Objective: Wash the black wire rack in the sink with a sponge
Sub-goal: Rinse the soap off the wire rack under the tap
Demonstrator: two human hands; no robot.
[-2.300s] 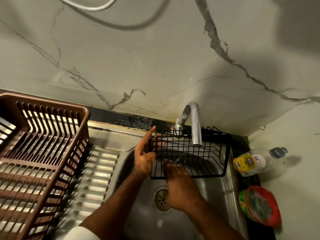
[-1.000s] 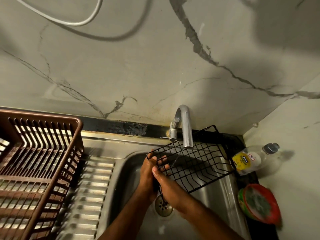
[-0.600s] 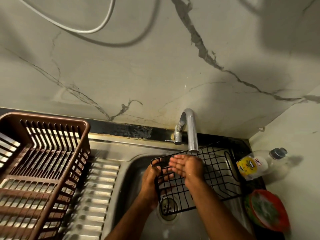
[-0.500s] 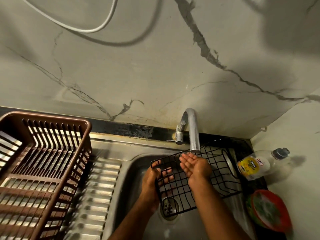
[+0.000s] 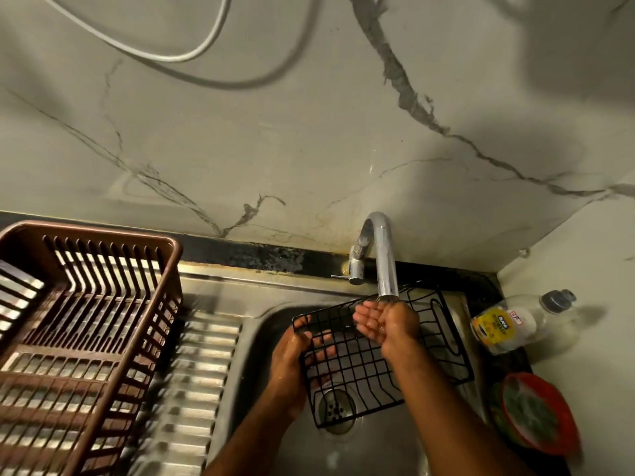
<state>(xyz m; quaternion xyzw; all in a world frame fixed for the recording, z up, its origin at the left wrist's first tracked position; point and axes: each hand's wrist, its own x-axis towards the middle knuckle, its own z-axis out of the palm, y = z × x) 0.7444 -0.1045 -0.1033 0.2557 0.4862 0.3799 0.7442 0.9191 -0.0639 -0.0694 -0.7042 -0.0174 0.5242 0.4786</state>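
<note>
Left hand (image 5: 292, 365): black wire rack (image 5: 374, 359) is gripped at its left edge, fingers curled through the grid. Right hand (image 5: 386, 322): cupped palm-up, fingers relaxed and together, nothing held, positioned just under the tap (image 5: 381, 255) spout and over the rack. Rack is held tilted inside the sink (image 5: 261, 338), above the drain (image 5: 335, 410). Right of the hands: bottle (image 5: 519, 321) lying on the desk, red-rimmed bowl (image 5: 536, 417) nearer. Left: brown dish basket (image 5: 79, 338).

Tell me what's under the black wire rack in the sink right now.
Through the black wire rack, the sink drain shows, with left hand fingers behind the grid. The right hand covers the rest.
</note>
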